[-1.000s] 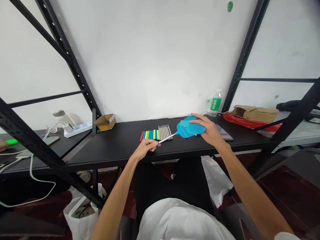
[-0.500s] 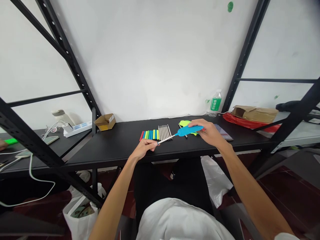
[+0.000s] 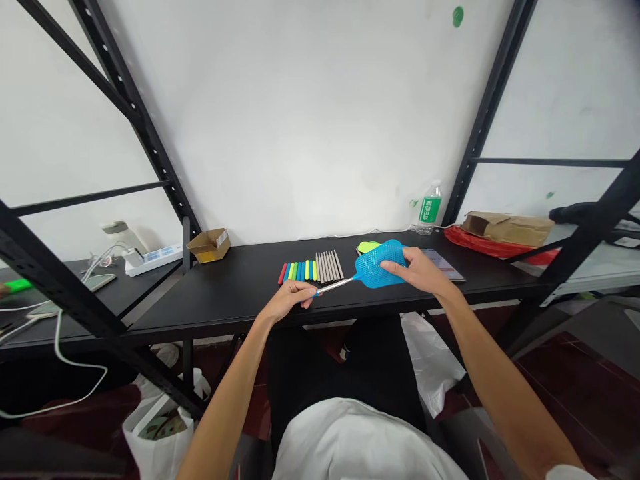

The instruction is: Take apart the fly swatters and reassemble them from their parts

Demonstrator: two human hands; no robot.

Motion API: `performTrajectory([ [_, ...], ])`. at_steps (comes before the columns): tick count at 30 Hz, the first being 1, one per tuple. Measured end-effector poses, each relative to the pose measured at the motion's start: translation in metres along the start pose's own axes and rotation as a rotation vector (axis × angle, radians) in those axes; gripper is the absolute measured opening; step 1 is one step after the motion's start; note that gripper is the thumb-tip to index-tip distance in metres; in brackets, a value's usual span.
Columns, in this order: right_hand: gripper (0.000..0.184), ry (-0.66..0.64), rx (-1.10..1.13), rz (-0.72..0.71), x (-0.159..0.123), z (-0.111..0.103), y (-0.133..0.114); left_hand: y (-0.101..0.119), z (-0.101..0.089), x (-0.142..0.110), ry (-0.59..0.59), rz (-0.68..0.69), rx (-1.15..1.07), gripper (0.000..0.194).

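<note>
1. The left hand [image 3: 289, 300] is closed around the metal rod end of a blue fly swatter [image 3: 373, 271], just in front of the row of coloured sticks [image 3: 299, 271] on the black desk [image 3: 235, 287].
2. The right hand [image 3: 420, 272] pinches the swatter's mesh head, held above the desk to the right of that row.
3. Grey rods [image 3: 329, 265] lie touching the row's right side.
4. A yellow-green swatter head [image 3: 367, 247] lies behind the blue one.
5. A water bottle [image 3: 430, 207] stands far right of the row, by the wall.
</note>
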State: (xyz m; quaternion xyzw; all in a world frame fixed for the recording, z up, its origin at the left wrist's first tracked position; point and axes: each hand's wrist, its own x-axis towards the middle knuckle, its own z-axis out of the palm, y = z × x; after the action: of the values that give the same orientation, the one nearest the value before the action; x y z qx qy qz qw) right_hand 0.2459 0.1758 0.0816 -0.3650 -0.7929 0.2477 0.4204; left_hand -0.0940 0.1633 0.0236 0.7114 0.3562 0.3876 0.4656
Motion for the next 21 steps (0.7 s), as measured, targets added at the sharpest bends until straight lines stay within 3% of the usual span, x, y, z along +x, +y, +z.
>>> performTrajectory([
  [3, 0.031, -0.017, 0.185, 0.058, -0.002, 0.001, -0.009, 0.022, 0.008, -0.003, -0.174, -0.081, 0.089, 0.038],
  [5, 0.030, -0.022, 0.275, 0.057, -0.005, 0.000, -0.016, 0.044, 0.016, -0.007, -0.210, -0.068, 0.238, 0.039],
  [10, 0.033, -0.108, 0.484, 0.090, -0.022, -0.010, -0.036, 0.106, 0.038, -0.028, -0.081, 0.164, 0.557, 0.037],
  [13, 0.030, -0.087, 0.518, 0.097, -0.036, -0.018, -0.053, 0.133, 0.048, -0.044, 0.009, 0.226, 0.692, 0.033],
  [21, 0.030, 0.091, 0.519, 0.093, -0.055, -0.019, -0.088, 0.155, 0.065, -0.072, 0.258, 0.386, 0.828, 0.024],
])
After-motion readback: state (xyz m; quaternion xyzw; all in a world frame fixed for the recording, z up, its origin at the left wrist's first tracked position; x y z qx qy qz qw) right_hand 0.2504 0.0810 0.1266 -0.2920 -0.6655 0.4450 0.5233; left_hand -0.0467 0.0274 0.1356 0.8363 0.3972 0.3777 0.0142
